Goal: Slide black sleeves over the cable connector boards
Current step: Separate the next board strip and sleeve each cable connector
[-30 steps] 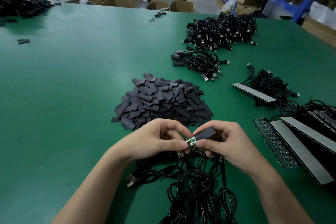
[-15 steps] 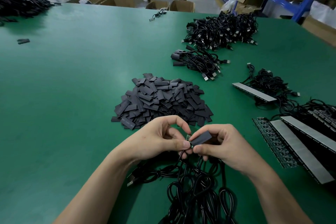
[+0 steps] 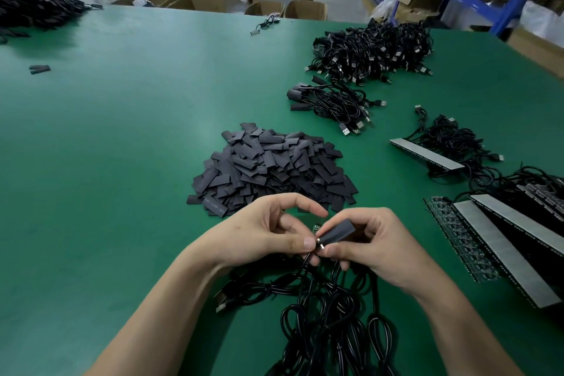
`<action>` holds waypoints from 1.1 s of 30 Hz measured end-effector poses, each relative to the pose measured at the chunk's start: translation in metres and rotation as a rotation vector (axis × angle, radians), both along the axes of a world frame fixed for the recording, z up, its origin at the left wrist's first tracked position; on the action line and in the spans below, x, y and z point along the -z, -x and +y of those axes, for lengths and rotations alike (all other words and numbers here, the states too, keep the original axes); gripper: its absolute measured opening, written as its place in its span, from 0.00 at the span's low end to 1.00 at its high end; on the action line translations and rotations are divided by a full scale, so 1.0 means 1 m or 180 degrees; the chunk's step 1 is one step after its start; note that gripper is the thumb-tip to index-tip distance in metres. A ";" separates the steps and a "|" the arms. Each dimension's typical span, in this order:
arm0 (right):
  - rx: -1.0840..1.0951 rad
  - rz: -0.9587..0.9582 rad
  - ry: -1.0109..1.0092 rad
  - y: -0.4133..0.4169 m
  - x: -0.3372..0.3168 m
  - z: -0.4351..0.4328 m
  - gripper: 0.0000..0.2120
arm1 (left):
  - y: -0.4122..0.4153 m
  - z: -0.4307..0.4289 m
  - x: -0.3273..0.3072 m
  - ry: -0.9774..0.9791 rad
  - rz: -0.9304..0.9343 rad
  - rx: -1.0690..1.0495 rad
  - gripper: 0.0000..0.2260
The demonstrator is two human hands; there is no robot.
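Observation:
My right hand [image 3: 378,246] pinches a flat black sleeve [image 3: 337,231] between thumb and fingers. My left hand [image 3: 265,230] pinches the cable end [image 3: 309,259] right at the sleeve's mouth. Only a small corner of the connector board [image 3: 317,227] shows beside the sleeve; the rest is inside it or hidden by my fingers. A bundle of black cables [image 3: 329,314] hangs from my hands onto the green table [image 3: 106,162]. A heap of loose black sleeves [image 3: 268,166] lies just beyond my hands.
Sleeved cables [image 3: 332,104] and a big cable pile [image 3: 372,50] lie at the back right. LED strips with grey backing [image 3: 503,241] and more cables [image 3: 451,143] fill the right side. Another cable heap [image 3: 33,4] sits far left, with two stray sleeves [image 3: 39,69].
The board was mostly bare at the sleeve's mouth a second ago. The sleeve has since slid over it, and both hands have dropped slightly toward me.

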State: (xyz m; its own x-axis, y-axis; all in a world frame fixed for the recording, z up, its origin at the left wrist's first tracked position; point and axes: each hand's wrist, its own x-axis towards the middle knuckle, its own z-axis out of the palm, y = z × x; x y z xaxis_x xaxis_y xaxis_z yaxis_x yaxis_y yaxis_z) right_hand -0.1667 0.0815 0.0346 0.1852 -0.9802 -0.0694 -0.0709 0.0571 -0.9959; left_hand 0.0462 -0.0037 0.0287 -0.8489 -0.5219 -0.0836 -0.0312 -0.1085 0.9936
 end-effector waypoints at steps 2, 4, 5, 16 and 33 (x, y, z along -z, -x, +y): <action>0.0011 -0.0029 0.0000 0.000 0.000 0.000 0.08 | -0.002 -0.002 0.000 -0.0029 -0.0004 0.0008 0.17; -0.0005 -0.0033 0.0028 0.001 -0.001 0.000 0.08 | -0.001 -0.002 0.000 -0.0047 -0.0034 -0.0044 0.18; -0.0028 -0.0038 0.0045 0.000 -0.001 0.000 0.08 | -0.001 -0.001 0.000 -0.0038 -0.0049 -0.0062 0.18; -0.0035 -0.0003 0.0051 0.001 0.003 -0.001 0.08 | -0.003 -0.003 -0.002 0.0541 -0.0121 -0.0243 0.13; -0.0172 -0.0288 -0.0218 -0.009 0.007 -0.002 0.22 | -0.002 0.006 -0.015 0.2024 -0.0522 -0.0158 0.25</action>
